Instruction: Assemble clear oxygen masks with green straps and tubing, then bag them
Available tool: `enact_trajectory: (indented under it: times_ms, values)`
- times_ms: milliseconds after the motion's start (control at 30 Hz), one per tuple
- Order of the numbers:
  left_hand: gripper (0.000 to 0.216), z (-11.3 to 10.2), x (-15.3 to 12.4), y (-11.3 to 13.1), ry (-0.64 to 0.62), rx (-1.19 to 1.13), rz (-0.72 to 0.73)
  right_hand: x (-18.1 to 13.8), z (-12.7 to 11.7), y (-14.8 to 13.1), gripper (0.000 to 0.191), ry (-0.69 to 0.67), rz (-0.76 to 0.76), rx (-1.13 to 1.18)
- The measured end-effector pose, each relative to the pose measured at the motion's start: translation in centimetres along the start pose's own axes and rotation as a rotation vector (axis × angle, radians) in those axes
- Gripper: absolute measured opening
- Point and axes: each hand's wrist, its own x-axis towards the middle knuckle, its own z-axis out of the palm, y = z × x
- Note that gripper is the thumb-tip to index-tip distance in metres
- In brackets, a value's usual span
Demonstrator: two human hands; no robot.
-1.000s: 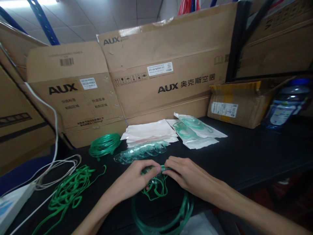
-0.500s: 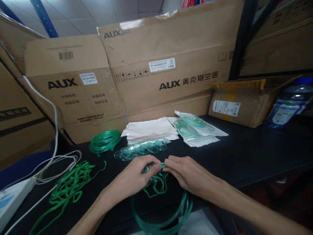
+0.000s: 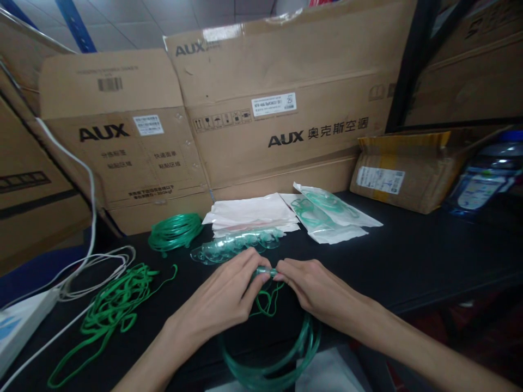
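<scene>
My left hand (image 3: 223,299) and my right hand (image 3: 314,288) meet fingertip to fingertip over the black table (image 3: 408,256). Both pinch a small clear green mask piece (image 3: 266,270) between them. A thin green strap (image 3: 266,305) hangs below the fingers. A coil of green tubing (image 3: 281,354) loops under my wrists at the table's near edge. Just beyond my fingers lies a row of clear masks (image 3: 235,245).
A tubing coil (image 3: 175,231) and a heap of green straps (image 3: 110,310) lie left. White cables (image 3: 90,267) run to a power strip (image 3: 16,326). Flat white bags (image 3: 253,213) and bagged masks (image 3: 327,215) sit behind. AUX cartons (image 3: 278,109) wall the back; a small box (image 3: 404,169) and a bottle (image 3: 482,174) stand right.
My hands have lifted slightly and drawn their fingertips closer on the mask piece; the left hand now covers more of it. The camera has tipped down a little.
</scene>
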Motion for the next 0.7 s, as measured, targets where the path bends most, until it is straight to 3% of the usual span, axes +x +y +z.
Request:
enact_trajectory:
  times_ms: [300, 433, 567, 700]
  values:
    - [0.013, -0.4, -0.4, 0.0, 0.031, 0.2, 0.094, 0.0, -0.2, -0.2, 0.021, -0.017, 0.036, 0.031]
    - [0.02, -0.2, -0.4, -0.3, 0.063, 0.36, 0.126, 0.0, -0.1, -0.2, 0.02, -0.029, 0.021, 0.045]
    - [0.027, -0.8, -0.8, -1.1, 0.19, 0.471, 0.207, 0.1, -0.5, -0.3, 0.022, -0.047, 0.092, 0.044]
    - [0.018, -1.4, -1.2, -1.8, 0.314, 0.357, 0.086, 0.2, -0.9, -0.5, 0.028, -0.012, 0.159, 0.057]
